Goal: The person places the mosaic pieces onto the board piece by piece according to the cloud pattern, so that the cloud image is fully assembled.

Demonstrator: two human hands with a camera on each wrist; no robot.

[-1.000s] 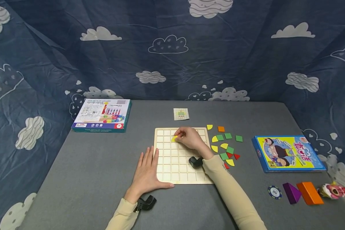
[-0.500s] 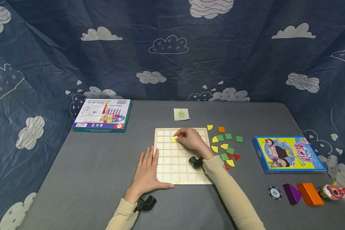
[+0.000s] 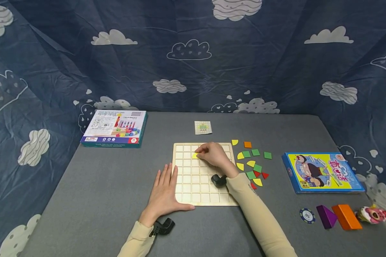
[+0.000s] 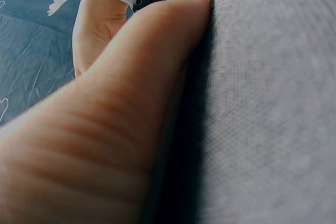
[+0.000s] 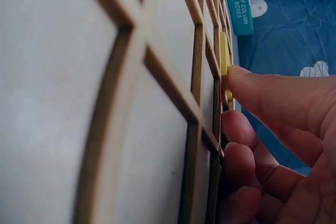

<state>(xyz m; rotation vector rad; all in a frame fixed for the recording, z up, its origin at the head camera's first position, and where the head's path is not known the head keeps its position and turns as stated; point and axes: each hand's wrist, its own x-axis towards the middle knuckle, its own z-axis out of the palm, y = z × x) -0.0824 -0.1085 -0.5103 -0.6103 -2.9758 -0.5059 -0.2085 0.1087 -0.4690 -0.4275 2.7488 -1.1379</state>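
At the centre of the head view a pale wooden grid board (image 3: 196, 185) lies on the grey desk (image 3: 99, 192). The right hand (image 3: 213, 155) rests over the upper part of the board, its fingers curled, pinching a small yellow piece (image 3: 194, 155) against one of the squares in the second row; the right wrist view shows a fingertip (image 5: 247, 80) touching the yellow piece (image 5: 224, 53) at the grid's edge. The left hand (image 3: 164, 192) lies flat with straight fingers on the desk, just beside the board's lower left corner, its thumb along the board's near edge, holding nothing.

Right of the board, a scatter of loose pieces (image 3: 252, 164) in yellow, green, red and orange lies on the desk. Above the board sits a small pattern card (image 3: 202, 127). In the left middle of the frame lies a white and teal box (image 3: 114, 128); at the right, a blue picture box (image 3: 321, 172). In the lower right lie a round chip (image 3: 307, 215), a purple wedge (image 3: 325, 215), an orange block (image 3: 346, 216) and a small pink toy (image 3: 374, 213).
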